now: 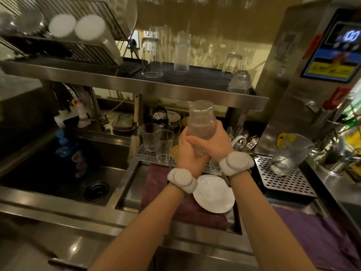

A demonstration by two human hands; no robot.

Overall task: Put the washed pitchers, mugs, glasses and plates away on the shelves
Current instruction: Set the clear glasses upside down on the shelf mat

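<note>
**Glass held upside down, both hands**

Over the draining tray, both hands wrapped one textured glass (202,122), base up: left hand (188,151) low with fingers (195,141) curled across its front, right hand (218,141) closed around its side. Two ribbed glasses (150,136) stood behind on the desk (78,239), one white plate (214,193) lay below, and five glasses stood upturned on the shelf (136,86).

Both hands (203,147) around a seemingly inverted glass (202,122), below the shelf (175,90).

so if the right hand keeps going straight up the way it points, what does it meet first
Probably the front edge of the steel shelf, just above the upturned glass that the right hand holds with the left hand; depth is unclear.
</note>
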